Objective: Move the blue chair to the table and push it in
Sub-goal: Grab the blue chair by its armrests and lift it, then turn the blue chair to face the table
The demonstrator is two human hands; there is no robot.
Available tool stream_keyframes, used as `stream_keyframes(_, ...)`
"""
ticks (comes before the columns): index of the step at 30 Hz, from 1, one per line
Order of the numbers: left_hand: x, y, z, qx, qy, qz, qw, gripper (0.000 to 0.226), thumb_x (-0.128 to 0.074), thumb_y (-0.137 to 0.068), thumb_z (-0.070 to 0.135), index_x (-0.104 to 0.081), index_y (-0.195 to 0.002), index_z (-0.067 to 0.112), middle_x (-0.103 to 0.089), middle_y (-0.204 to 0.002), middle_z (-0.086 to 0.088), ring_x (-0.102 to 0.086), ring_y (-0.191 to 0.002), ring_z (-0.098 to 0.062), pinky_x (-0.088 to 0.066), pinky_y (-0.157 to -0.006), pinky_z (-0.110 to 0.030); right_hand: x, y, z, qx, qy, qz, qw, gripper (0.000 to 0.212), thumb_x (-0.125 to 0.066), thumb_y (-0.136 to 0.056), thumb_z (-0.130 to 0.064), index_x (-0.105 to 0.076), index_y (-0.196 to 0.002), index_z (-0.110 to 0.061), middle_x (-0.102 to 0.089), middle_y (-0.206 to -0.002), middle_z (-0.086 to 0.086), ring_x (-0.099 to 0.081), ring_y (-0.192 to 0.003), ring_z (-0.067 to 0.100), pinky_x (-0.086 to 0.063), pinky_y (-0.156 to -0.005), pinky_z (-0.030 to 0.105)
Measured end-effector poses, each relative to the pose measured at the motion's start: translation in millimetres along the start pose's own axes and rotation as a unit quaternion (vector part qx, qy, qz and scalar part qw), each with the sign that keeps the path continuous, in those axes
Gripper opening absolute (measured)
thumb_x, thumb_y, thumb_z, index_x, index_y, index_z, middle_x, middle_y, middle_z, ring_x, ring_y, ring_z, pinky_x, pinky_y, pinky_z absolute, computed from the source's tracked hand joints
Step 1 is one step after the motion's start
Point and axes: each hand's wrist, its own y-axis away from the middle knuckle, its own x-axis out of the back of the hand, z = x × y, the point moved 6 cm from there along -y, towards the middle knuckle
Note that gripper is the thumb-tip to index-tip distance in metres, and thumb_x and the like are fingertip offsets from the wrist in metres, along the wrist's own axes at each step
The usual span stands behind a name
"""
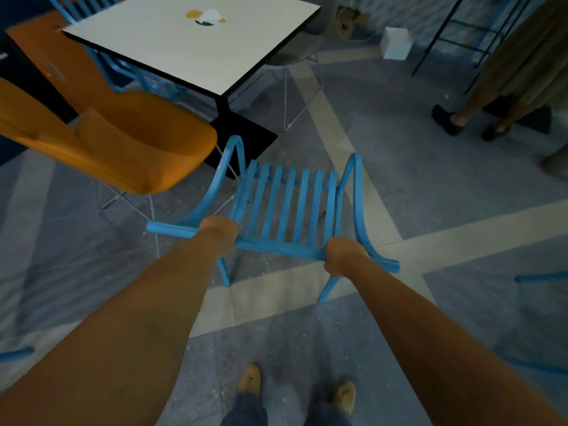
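Observation:
A blue slatted armchair [285, 207] stands on the floor in front of me, its seat facing away toward the table. My left hand [218, 232] is closed around the left end of its top back rail. My right hand [341, 256] grips the right end of the same rail. The square white table [172, 56] with a black edge and black pedestal base stands further ahead, up and to the left. A gap of floor separates the chair from the table base.
An orange shell chair [123, 142] stands left of the blue chair, close to its left armrest. Another blue chair [129, 72] sits behind the table. A grey wire-leg chair [295, 56] stands at the table's right. A person's legs [473, 112] are at the upper right.

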Motion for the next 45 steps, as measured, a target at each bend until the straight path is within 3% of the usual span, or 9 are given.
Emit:
stream_keyframes(10,41.0,5.6,102.2,0.048,0.066,-0.016,0.997,0.027,-0.051,-0.096,0.015,-0.063,-0.120,0.009,-0.067,-0.115,-0.010,-0.064,-0.103,-0.028,-0.050,-0.078,-0.036,30.7,-11.7,110.2,0.058,0.055,-0.008,0.997,0.033,-0.056,-0.086,-0.019,-0.056,-0.115,-0.003,-0.062,-0.115,0.015,-0.062,-0.104,0.033,-0.052,-0.084,0.038)
stream_keyframes(15,64.0,-4.1,134.9,0.060,0.079,-0.013,0.995,0.023,-0.060,-0.091,0.020,-0.068,-0.110,0.011,-0.067,-0.096,-0.005,-0.065,-0.089,-0.025,-0.054,-0.075,-0.037,52.9,-26.9,148.5,0.084,0.064,-0.006,0.994,0.032,-0.057,-0.087,-0.015,-0.055,-0.116,-0.002,-0.062,-0.108,0.015,-0.063,-0.101,0.032,-0.052,-0.079,0.036)
stream_keyframes(19,90.2,-20.0,154.5,0.079,0.098,-0.008,0.992,0.026,-0.062,-0.090,0.026,-0.067,-0.112,0.013,-0.070,-0.108,-0.006,-0.067,-0.100,-0.027,-0.051,-0.077,-0.035,75.8,-50.4,175.0,0.119,0.073,0.001,0.990,0.033,-0.059,-0.085,-0.016,-0.055,-0.116,-0.004,-0.062,-0.113,0.015,-0.062,-0.102,0.033,-0.051,-0.079,0.038)
stream_keyframes(24,114.1,-42.5,182.0,0.093,0.116,-0.028,0.989,0.027,-0.060,-0.089,0.028,-0.066,-0.112,0.015,-0.070,-0.108,-0.005,-0.067,-0.100,-0.026,-0.055,-0.081,-0.036,100.3,-81.3,214.4,0.135,0.100,-0.012,0.986,0.028,-0.059,-0.085,-0.015,-0.059,-0.110,-0.004,-0.061,-0.097,0.013,-0.063,-0.092,0.031,-0.052,-0.074,0.036)
stream_keyframes(28,138.6,-52.3,203.8,0.121,0.140,-0.032,0.982,0.029,-0.063,-0.088,0.029,-0.070,-0.113,0.015,-0.071,-0.110,-0.005,-0.067,-0.102,-0.026,-0.054,-0.082,-0.036,121.7,-103.1,241.9,0.159,0.120,-0.012,0.980,0.033,-0.059,-0.086,-0.017,-0.056,-0.117,-0.005,-0.063,-0.113,0.014,-0.063,-0.098,0.031,-0.054,-0.081,0.039)
stream_keyframes(30,153.6,-57.5,216.9,0.131,0.144,-0.035,0.980,0.028,-0.064,-0.088,0.028,-0.070,-0.112,0.016,-0.071,-0.110,-0.005,-0.067,-0.102,-0.026,-0.053,-0.080,-0.036,133.9,-114.2,255.3,0.173,0.129,-0.013,0.976,0.034,-0.059,-0.086,-0.017,-0.056,-0.118,-0.005,-0.063,-0.113,0.014,-0.062,-0.090,0.028,-0.052,-0.075,0.037)
stream_keyframes(33,173.7,-64.3,240.7,0.153,0.164,-0.043,0.974,0.025,-0.063,-0.087,0.025,-0.069,-0.110,0.016,-0.071,-0.106,-0.005,-0.068,-0.099,-0.026,-0.052,-0.077,-0.036,153.4,-128.6,278.3,0.202,0.142,-0.009,0.969,0.036,-0.058,-0.085,-0.018,-0.057,-0.118,-0.002,-0.062,-0.116,0.016,-0.063,-0.100,0.033,-0.051,-0.080,0.038)
stream_keyframes(36,190.2,-74.4,268.1,0.186,0.178,-0.039,0.965,0.023,-0.060,-0.089,0.021,-0.068,-0.109,0.013,-0.069,-0.100,-0.004,-0.066,-0.091,-0.026,-0.050,-0.070,-0.035,169.0,-143.8,305.9,0.237,0.155,-0.014,0.959,0.029,-0.057,-0.086,-0.017,-0.058,-0.111,-0.003,-0.061,-0.102,0.015,-0.062,-0.092,0.031,-0.048,-0.071,0.034)
stream_keyframes(45,225.7,-116.4,357.1,0.236,0.239,-0.059,0.940,0.026,-0.058,-0.090,0.019,-0.066,-0.113,0.012,-0.069,-0.111,-0.007,-0.066,-0.102,-0.027,-0.056,-0.083,-0.039,196.9,-196.0,393.1,0.289,0.201,-0.039,0.935,0.029,-0.057,-0.086,-0.017,-0.059,-0.111,-0.003,-0.063,-0.111,0.015,-0.063,-0.098,0.032,-0.051,-0.077,0.037)
